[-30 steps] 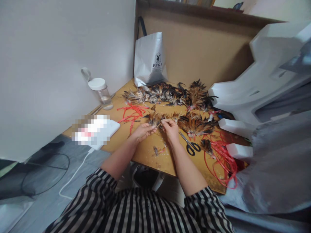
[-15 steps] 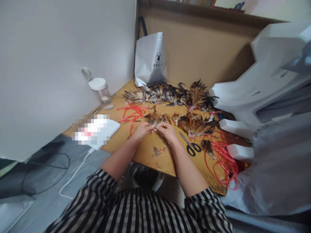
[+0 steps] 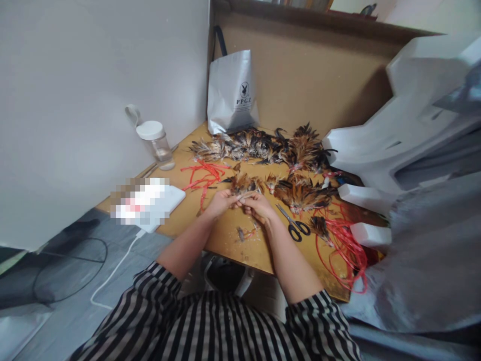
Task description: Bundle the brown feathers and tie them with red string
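Note:
Close together over the table's middle, my left hand (image 3: 221, 203) and my right hand (image 3: 260, 206) pinch the pale quill ends of some brown feathers (image 3: 242, 195). Fingertips hide most of what they hold. Just beyond lies a small pile of brown feathers (image 3: 246, 183), which partly merges with the held ones. Right of my right hand are black-handled scissors (image 3: 296, 228), blades pointing away. A bundle of brown and black feathers (image 3: 304, 194) rests behind the scissors. Small feather scraps (image 3: 242, 233) are scattered on the wood below my hands.
Red plastic strips lie at the left (image 3: 206, 173) and in a tangle at the right (image 3: 349, 245). A long feather row (image 3: 259, 145) lines the back, before a silver bag (image 3: 231, 95). A lidded jar (image 3: 158, 145) and a white device (image 3: 173, 200) stand left; white foam (image 3: 364, 198) borders the right.
My fingers have shifted slightly at the quill ends, and the feathers in front of them look lower and more spread out. Both hands stay in nearly the same place.

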`<state>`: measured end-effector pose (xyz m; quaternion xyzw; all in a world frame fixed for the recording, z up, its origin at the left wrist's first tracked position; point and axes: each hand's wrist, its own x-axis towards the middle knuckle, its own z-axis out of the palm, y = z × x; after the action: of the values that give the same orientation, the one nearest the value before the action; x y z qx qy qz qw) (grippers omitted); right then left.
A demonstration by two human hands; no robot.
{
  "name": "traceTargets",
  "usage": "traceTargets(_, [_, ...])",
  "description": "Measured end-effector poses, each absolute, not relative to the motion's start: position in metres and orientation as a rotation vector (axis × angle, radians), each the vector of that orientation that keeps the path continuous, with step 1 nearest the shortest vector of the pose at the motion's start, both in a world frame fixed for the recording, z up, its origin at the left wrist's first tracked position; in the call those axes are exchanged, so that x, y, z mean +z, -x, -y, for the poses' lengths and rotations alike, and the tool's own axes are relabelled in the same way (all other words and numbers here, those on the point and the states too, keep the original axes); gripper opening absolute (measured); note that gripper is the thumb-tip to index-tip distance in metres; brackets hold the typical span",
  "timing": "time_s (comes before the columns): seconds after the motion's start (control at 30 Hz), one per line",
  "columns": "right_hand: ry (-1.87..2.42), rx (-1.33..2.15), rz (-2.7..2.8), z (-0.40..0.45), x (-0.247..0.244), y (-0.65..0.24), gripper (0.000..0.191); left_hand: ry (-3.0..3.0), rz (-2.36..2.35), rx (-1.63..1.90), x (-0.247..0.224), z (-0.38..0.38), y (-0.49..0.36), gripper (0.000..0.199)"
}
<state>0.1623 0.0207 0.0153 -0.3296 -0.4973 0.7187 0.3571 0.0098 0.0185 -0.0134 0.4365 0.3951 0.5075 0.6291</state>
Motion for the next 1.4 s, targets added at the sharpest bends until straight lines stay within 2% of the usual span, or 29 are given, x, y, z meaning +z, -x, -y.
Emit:
traceTargets(0.3, [0.967, 1.813, 1.027, -0.021, 0.017, -0.165, 0.026, -0.97, -0.887, 1.188, -0.017, -0.021, -0.008, 0.027])
traceTargets(0.67, [1.056, 1.642, 1.037, -0.024, 0.01, -0.159, 0.03, -0.984, -0.925, 1.163, -0.013, -0.018, -0.009, 0.03])
traceTargets(0.97, [0.96, 1.881, 1.077, -0.024, 0.012, -0.168, 0.029, -1.019, -0.916, 1.143, -0.01, -0.016, -0.01, 0.031])
traceTargets(1.13, [0.932, 1.9, 1.107, -0.023, 0.012, -0.169, 0.027, -1.009, -0.881, 1.112, -0.008, -0.015, -0.009, 0.031])
traceTargets(1.4, [1.029, 1.662, 1.195, -0.025, 0.009, -0.166, 0.026, -0.978, -0.851, 1.067, -0.007, -0.015, -0.008, 0.033])
